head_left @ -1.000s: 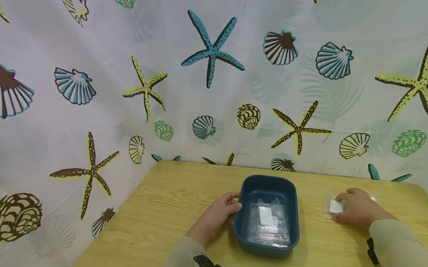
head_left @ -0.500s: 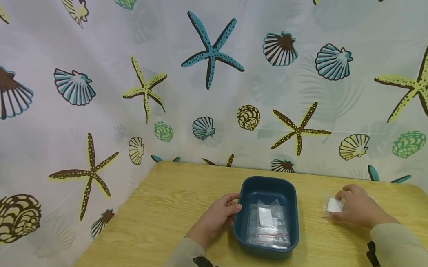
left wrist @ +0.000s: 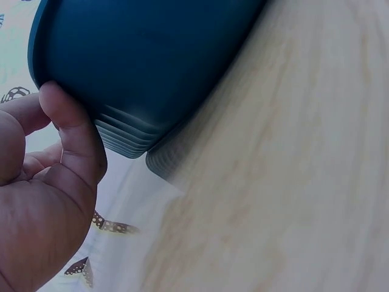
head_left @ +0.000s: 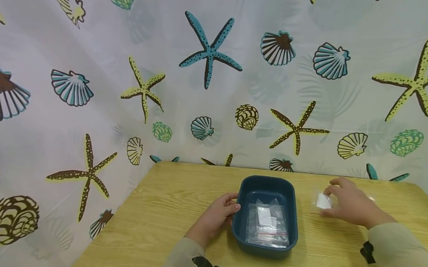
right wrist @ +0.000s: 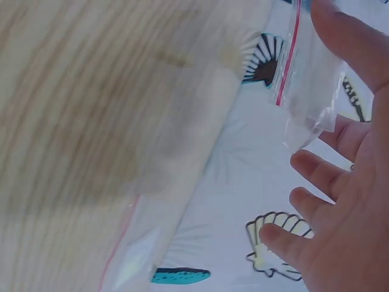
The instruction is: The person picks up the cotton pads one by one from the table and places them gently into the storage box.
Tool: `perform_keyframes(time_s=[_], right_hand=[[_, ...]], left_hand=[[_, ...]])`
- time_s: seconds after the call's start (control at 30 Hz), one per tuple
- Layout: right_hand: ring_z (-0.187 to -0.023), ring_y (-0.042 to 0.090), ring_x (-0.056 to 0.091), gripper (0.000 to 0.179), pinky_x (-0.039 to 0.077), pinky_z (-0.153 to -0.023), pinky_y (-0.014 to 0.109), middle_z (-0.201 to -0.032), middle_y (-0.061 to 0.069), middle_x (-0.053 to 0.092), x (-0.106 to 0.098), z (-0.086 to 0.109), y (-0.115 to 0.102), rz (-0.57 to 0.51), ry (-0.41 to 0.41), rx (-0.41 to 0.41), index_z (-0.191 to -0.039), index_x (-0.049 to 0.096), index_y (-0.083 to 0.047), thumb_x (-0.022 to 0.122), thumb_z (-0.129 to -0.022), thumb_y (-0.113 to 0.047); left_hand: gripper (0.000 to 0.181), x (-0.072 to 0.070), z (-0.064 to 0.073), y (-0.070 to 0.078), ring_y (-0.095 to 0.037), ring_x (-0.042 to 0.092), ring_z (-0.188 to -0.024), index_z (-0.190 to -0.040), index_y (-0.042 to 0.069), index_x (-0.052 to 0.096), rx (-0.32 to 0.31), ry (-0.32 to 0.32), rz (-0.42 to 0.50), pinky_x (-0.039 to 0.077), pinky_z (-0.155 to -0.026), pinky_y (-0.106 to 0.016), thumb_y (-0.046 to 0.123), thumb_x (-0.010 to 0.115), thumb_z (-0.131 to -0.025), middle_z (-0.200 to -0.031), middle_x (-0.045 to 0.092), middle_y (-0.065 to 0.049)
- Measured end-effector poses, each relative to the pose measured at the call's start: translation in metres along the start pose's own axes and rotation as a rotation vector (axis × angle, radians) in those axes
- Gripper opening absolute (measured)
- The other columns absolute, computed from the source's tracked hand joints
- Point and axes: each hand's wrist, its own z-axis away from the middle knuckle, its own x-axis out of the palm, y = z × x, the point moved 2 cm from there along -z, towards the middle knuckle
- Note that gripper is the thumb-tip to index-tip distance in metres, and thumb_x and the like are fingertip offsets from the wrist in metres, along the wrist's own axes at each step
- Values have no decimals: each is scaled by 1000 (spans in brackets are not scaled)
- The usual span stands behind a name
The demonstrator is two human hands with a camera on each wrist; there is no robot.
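A dark blue plastic bin (head_left: 262,251) stands on the table. My left hand (head_left: 214,216) holds its left side, with the thumb (left wrist: 64,103) at the rim in the left wrist view. Inside the bin lie several clear zip bags (head_left: 269,231), one showing a white piece. Right of the bin, my right hand (head_left: 354,204) pinches a small clear zip bag (right wrist: 307,91) with a red seal line between thumb and forefinger. The other fingers are spread away from it. A white piece (head_left: 324,201) shows in this bag in the head view.
Another clear zip bag (right wrist: 130,252) with a red line lies on the wood-grain table (head_left: 180,197), mostly behind my right hand in the head view. A white curtain (head_left: 161,32) printed with shells and starfish hangs along the table's back and left edges.
My right hand has moved left toward the bin and lifted a little, carrying the zip bag with it. The left hand and the bin stay in place.
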Motion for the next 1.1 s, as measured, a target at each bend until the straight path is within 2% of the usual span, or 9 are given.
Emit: perform_keyframes(time_s=[0.2,0.47,0.7,0.87,1.1], right_hand=[[-127,49,43,59,38,-101,66,-141,27,47,-8,-1,-19,11,31,-54,-109,70,-13,87,-72,-56],[-133,49,39,73,35,-105,66,-146,24,45,-21,0,-45,11,47,-133,-117,70,-13,80,-72,-69],[-139,50,32,62,31,-108,66,-148,22,45,-27,0,-68,20,75,-193,-118,70,-14,85,-75,-56],[-142,48,30,65,30,-110,65,-150,20,44,-25,-3,-81,24,73,-210,-119,70,-14,84,-75,-59],[-141,45,33,64,33,-109,62,-151,18,43,-16,-10,-98,20,57,-210,-122,70,-14,86,-74,-54]], left_hand=[[45,0,0,1,-18,59,-79,-147,4,47,1,9,-3,51,-65,-26,13,57,-104,-107,60,-14],[44,0,-1,1,-18,58,-77,-147,2,47,5,16,-27,50,-63,-25,12,55,-105,-108,60,-16],[44,0,-1,1,-19,58,-80,-147,2,47,-1,24,-31,50,-65,-25,11,54,-105,-110,60,-18],[45,0,-1,0,-19,58,-80,-148,1,46,2,22,-28,50,-65,-25,10,54,-105,-111,60,-19],[44,-1,-3,-1,-20,59,-81,-148,2,46,-2,26,-26,50,-66,-26,11,54,-105,-111,60,-19]])
